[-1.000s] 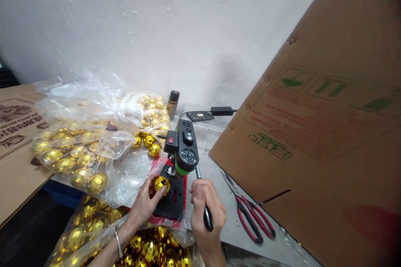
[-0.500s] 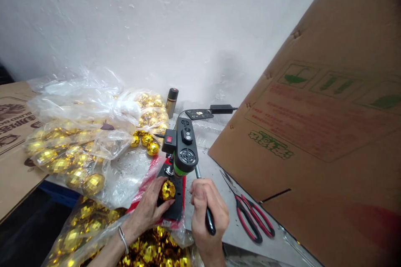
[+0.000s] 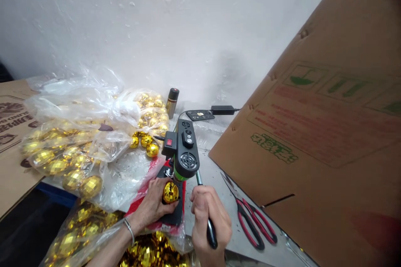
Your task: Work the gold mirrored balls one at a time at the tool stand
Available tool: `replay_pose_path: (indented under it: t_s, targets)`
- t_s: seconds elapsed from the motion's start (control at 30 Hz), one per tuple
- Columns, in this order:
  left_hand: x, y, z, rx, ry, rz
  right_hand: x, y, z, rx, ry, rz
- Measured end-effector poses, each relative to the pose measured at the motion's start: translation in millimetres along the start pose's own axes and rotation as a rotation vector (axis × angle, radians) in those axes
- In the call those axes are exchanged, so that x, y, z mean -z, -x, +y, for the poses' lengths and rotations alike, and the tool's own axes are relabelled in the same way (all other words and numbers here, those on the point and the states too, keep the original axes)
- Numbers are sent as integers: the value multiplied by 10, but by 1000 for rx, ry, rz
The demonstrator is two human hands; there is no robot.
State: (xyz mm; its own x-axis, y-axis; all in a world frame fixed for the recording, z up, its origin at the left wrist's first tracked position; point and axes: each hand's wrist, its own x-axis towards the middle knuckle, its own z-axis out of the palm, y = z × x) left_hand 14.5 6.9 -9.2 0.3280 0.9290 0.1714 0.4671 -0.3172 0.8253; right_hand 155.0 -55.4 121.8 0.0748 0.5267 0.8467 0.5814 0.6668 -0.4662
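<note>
A small black bench drill [image 3: 187, 148] with a red switch stands over a black base plate [image 3: 173, 218]. My left hand [image 3: 154, 202], with a bracelet at the wrist, grips a gold mirrored ball [image 3: 171, 192] between thumb and fingers, just in front of the drill head. A dark spot shows on top of the ball. My right hand [image 3: 210, 217] is wrapped round the black-handled lever [image 3: 211, 233] at the drill's right side. The drill's lower tip is hidden behind its head.
Plastic bags of gold balls [image 3: 56, 164] lie left, loose gold balls [image 3: 152, 150] beside them. More gold balls [image 3: 147, 254] are below my left wrist. Red-handled scissors [image 3: 255, 221] lie right, near a large cardboard box [image 3: 313, 133]. A spray can [image 3: 172, 103] stands at the back.
The gold ball in my left hand has shifted slightly right and turned, so a dark spot now shows on top. My right hand is a little lower, still on the lever.
</note>
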Motion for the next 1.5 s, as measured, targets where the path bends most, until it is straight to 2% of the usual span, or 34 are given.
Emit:
replay_pose_path:
  t_s: [0.3,0.53,0.8,1.0,1.2,1.5]
  targets:
    - [-23,19,-30,24,-11,16,-151,239,162,60,24,108]
    - [-56,14,-35,39,-17,17,-187,290,147,-13,-2,143]
    - [-50,6,-5,29,-16,8,-255,351,187,-5,-40,209]
    - [-77,11,-23,36,-25,34,-274,351,189,-8,-26,214]
    - [-40,3,16,58,-15,10,-308,384,165,-28,-10,262]
    - [-51,7,13,77,-4,0,-297,479,251,-50,-24,223]
